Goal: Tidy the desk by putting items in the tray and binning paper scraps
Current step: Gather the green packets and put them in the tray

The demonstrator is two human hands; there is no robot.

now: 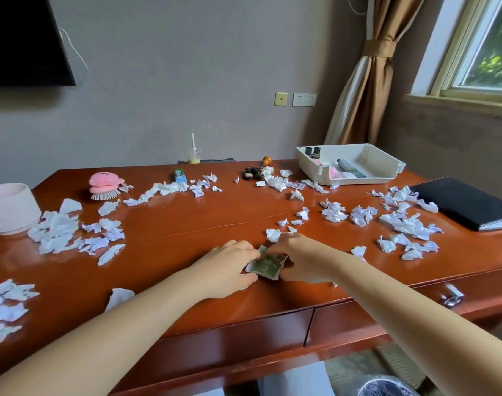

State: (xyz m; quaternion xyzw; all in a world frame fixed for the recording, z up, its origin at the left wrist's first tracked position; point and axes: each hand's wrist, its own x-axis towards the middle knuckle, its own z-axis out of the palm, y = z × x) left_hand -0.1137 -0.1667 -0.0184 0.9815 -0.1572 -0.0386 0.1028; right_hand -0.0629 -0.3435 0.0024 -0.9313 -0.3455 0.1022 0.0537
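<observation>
A dark-lined bin (387, 386) stands on the floor below the desk (204, 221), right of the drawers. Near the desk's front edge, at the middle, lies a crumpled green paper (265, 265), roughly square with one corner pointing away. The left hand (230, 267) closes its grip on the paper's left edge, and the right hand (298, 261) pinches its right side between fingers and thumb. White paper scraps (404, 224) lie thick on both sides and just beyond the hands. A black notebook (467, 201) sits to the right, a pink hairbrush (104, 185) to the far left. The white tray (387, 174) at the far right, its long side running left to right, holds two small dark bottles (313, 151) and a dark tube (345, 164).
</observation>
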